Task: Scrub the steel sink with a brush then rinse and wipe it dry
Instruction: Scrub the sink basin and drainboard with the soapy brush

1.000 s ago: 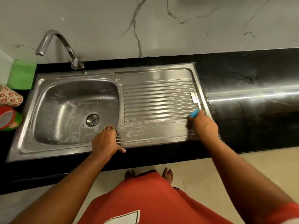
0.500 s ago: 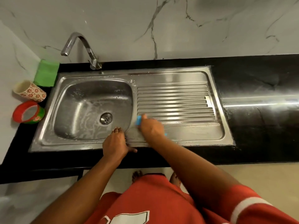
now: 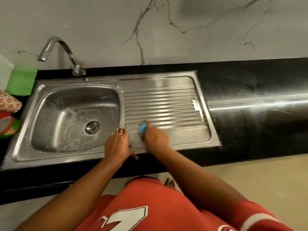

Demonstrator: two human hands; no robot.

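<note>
Head camera looks down on a steel sink point(image 3: 160, 84) set into a black counter point(image 3: 250, 90). Right hand point(image 3: 155, 136) is curled closed around a blue brush point(image 3: 143, 128), whose tip sticks out past the knuckles; the brush presses on the flat front strip of the draining board point(image 3: 163, 105), just below the ridges. That hand is blurred, so the brush bristles cannot be made out. Left hand point(image 3: 117, 145) lies just beside the right one, flat and open, holding nothing, with its fingertips on the rim between bowl and draining board and its thumb spread out over the sink's front edge. Left of both hands lies the bowl point(image 3: 66, 114), streaked with white suds around the drain point(image 3: 92, 128). Beyond the left hand, at the back of the sink, stands a curved tap point(image 3: 66, 52). Far to the left of the hands sit a green cloth point(image 3: 21, 80), a flowered cup point(image 3: 9, 104) on its side and a red and green cup point(image 3: 7, 125). Under the arms shows a red shirt point(image 3: 150, 205).
</note>
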